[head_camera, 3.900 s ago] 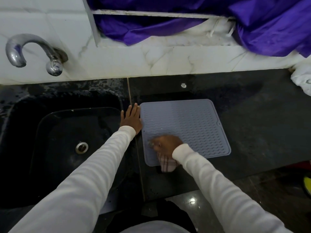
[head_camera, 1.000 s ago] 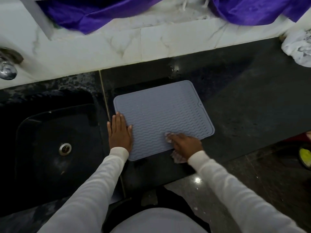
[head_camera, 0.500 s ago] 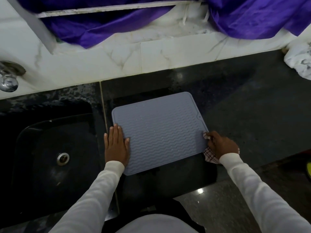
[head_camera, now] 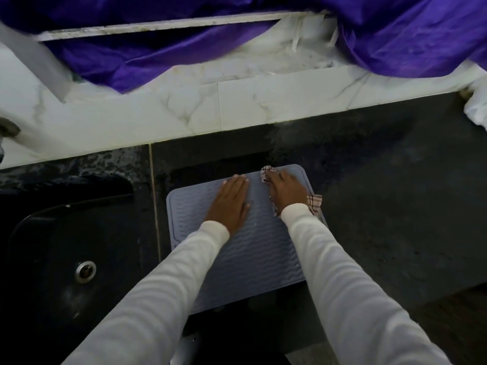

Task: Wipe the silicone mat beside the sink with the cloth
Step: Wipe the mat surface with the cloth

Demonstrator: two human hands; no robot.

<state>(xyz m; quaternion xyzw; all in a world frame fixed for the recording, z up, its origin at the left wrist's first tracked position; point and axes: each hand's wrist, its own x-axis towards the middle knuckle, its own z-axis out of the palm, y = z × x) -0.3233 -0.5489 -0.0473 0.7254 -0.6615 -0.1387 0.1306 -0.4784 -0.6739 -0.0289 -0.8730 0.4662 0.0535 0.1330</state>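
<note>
- Both of your hands have moved up the silicone mat beside the sink: half a second ago the cloth sat off its right edge, now it is at the far right corner (near rows look done).
- Your right hand presses the cloth, fingers curled over it.
- Your left hand lies flat, fingers straight, pinning the mat.

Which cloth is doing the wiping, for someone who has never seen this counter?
Start at the black sink on the left; right of it a grey mat lies on the dark counter. At the mat's far right corner the right hand presses down the cloth, pale with a dark check, unlike the plain purple fabric behind.
</note>
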